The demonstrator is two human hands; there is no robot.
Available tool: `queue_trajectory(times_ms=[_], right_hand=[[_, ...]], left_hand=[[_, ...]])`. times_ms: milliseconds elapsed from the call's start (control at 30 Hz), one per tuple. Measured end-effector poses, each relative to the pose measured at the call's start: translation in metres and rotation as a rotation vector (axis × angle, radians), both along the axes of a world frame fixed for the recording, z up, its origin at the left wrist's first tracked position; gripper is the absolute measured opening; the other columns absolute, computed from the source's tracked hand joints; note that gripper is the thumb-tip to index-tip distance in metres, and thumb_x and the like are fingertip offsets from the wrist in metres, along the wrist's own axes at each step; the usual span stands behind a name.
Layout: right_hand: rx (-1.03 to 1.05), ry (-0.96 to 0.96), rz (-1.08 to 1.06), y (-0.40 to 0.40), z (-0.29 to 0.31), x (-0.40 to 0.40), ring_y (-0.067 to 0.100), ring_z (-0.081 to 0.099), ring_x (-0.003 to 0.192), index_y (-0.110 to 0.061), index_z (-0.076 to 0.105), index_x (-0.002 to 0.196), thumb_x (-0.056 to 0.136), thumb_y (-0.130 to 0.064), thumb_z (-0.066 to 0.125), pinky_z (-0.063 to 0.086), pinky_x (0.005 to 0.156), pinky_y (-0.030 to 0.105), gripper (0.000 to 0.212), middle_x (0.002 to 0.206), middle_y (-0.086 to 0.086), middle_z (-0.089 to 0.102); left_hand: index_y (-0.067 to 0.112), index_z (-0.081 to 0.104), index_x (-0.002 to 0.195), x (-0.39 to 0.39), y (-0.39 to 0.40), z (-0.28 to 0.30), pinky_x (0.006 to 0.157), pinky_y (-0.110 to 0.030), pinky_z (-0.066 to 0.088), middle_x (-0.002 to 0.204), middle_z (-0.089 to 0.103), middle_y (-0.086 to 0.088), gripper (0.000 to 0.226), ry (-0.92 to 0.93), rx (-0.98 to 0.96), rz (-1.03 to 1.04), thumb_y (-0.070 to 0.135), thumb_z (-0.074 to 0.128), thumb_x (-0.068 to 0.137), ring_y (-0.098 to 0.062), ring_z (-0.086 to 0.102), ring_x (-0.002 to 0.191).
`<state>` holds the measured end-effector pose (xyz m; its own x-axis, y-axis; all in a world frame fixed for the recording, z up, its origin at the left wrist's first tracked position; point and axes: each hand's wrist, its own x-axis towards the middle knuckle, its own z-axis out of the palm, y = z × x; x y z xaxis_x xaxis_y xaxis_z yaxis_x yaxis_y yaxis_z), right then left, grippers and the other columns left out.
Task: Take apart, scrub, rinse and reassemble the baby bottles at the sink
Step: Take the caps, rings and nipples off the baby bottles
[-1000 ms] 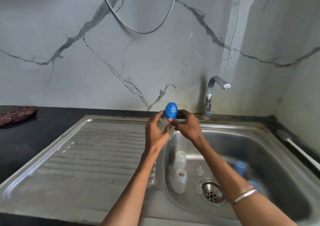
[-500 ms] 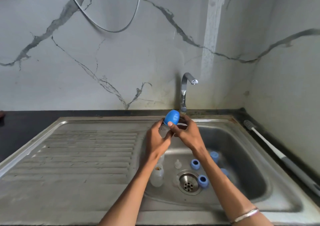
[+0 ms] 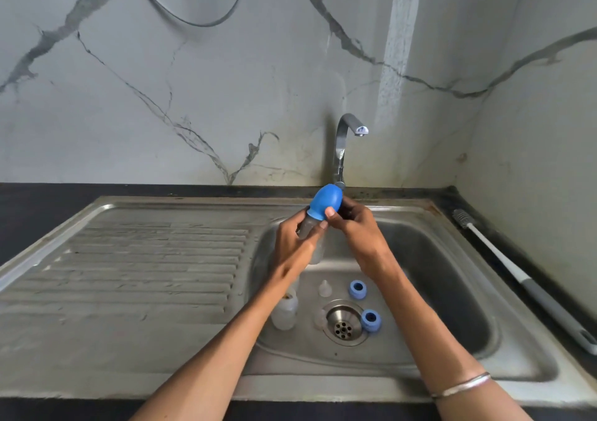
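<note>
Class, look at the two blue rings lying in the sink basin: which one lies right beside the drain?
The lower blue ring, just right of the drain. The other blue ring lies farther back in the basin, nearer the right hand.

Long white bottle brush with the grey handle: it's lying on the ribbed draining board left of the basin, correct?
Not quite. The long white bottle brush with the grey handle lies on the dark counter to the right of the steel sink basin, along the wall, not on the ribbed draining board. The head view shows it.

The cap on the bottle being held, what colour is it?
Blue cap, head view.
</note>
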<state>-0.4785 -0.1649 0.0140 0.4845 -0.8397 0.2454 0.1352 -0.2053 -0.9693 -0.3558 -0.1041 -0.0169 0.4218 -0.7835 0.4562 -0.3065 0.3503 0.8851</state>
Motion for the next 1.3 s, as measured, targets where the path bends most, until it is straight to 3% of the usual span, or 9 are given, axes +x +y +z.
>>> queue_trajectory(times_ms=[100, 233, 467, 633, 733, 867, 1067, 1200, 1300], right_hand=[[-0.001, 0.001, 0.066, -0.007, 0.000, -0.003, 0.020, 0.065, 0.116, -0.008, 0.055, 0.136, 0.098, -0.010, 0.060, 0.049, 0.103, 0.033, 0.038, 0.121, 0.007, 0.070], [-0.133, 0.095, 0.005, -0.003, 0.002, 0.000, 0.015, 0.066, 0.111, -0.023, 0.049, 0.141, 0.094, -0.014, 0.067, 0.054, 0.095, 0.029, 0.051, 0.124, 0.002, 0.066], [-0.219, 0.209, -0.180, -0.002, 0.008, -0.002, 0.013, 0.069, 0.096, -0.021, 0.062, 0.122, 0.084, -0.030, 0.079, 0.057, 0.081, 0.027, 0.043, 0.112, 0.001, 0.067], [-0.179, 0.251, -0.031, -0.010, 0.011, -0.012, 0.015, 0.065, 0.110, -0.020, 0.046, 0.141, 0.093, -0.005, 0.065, 0.053, 0.093, 0.027, 0.054, 0.127, 0.006, 0.062], [-0.185, 0.263, 0.014, -0.007, 0.014, -0.015, 0.015, 0.065, 0.109, -0.022, 0.051, 0.139, 0.090, -0.016, 0.072, 0.054, 0.093, 0.028, 0.054, 0.126, 0.003, 0.062], [-0.255, 0.263, -0.163, 0.000, 0.012, -0.010, 0.011, 0.067, 0.095, -0.030, 0.062, 0.122, 0.084, -0.035, 0.078, 0.056, 0.078, 0.021, 0.042, 0.114, -0.006, 0.065], [-0.201, 0.222, -0.151, -0.006, 0.015, -0.020, 0.010, 0.068, 0.093, -0.026, 0.065, 0.121, 0.088, -0.020, 0.074, 0.054, 0.074, 0.018, 0.035, 0.114, -0.002, 0.066], [-0.155, 0.169, -0.217, -0.015, 0.024, -0.037, 0.005, 0.064, 0.085, -0.022, 0.067, 0.119, 0.089, -0.016, 0.074, 0.049, 0.066, 0.011, 0.031, 0.111, 0.001, 0.067], [-0.134, 0.325, -0.220, -0.027, 0.026, -0.054, 0.010, 0.064, 0.091, -0.022, 0.069, 0.118, 0.083, -0.018, 0.079, 0.049, 0.071, 0.014, 0.037, 0.110, 0.000, 0.069]], left_hand=[[0.020, 0.068, 0.125, 0.001, 0.002, 0.002, 0.077, -0.021, 0.051, 0.099, 0.075, 0.005, 0.040, -0.054, -0.021, -0.005, 0.033, 0.067, 0.087, -0.003, 0.067, 0.088], [0.022, 0.063, 0.131, 0.004, 0.000, -0.004, 0.092, -0.034, 0.054, 0.110, 0.074, 0.006, 0.044, -0.077, -0.007, -0.015, 0.036, 0.068, 0.089, -0.009, 0.068, 0.104], [0.019, 0.063, 0.131, 0.000, -0.002, -0.006, 0.096, -0.023, 0.049, 0.117, 0.071, 0.008, 0.045, -0.124, -0.031, -0.009, 0.031, 0.070, 0.089, -0.003, 0.064, 0.111], [0.017, 0.066, 0.124, 0.005, -0.004, -0.009, 0.090, -0.020, 0.049, 0.109, 0.073, 0.006, 0.038, -0.154, -0.021, -0.004, 0.017, 0.073, 0.086, -0.005, 0.066, 0.103], [0.014, 0.065, 0.126, 0.004, -0.004, -0.009, 0.092, -0.019, 0.048, 0.113, 0.072, 0.004, 0.040, -0.170, -0.011, -0.009, 0.013, 0.072, 0.087, -0.005, 0.066, 0.105], [0.014, 0.064, 0.128, 0.002, -0.005, -0.011, 0.094, -0.020, 0.048, 0.115, 0.071, 0.004, 0.044, -0.193, 0.009, 0.004, 0.019, 0.073, 0.085, -0.004, 0.065, 0.107], [0.013, 0.064, 0.125, 0.002, -0.004, -0.012, 0.089, -0.025, 0.050, 0.109, 0.071, 0.003, 0.044, -0.246, 0.046, 0.030, 0.025, 0.073, 0.083, -0.009, 0.066, 0.099], [0.017, 0.066, 0.119, 0.007, -0.002, -0.011, 0.076, -0.004, 0.041, 0.101, 0.069, 0.010, 0.036, -0.302, 0.089, 0.073, 0.022, 0.076, 0.085, 0.007, 0.062, 0.089], [0.020, 0.068, 0.116, 0.011, -0.002, -0.013, 0.078, -0.016, 0.051, 0.099, 0.071, 0.010, 0.037, -0.269, 0.089, 0.071, 0.027, 0.079, 0.082, 0.001, 0.064, 0.088]])
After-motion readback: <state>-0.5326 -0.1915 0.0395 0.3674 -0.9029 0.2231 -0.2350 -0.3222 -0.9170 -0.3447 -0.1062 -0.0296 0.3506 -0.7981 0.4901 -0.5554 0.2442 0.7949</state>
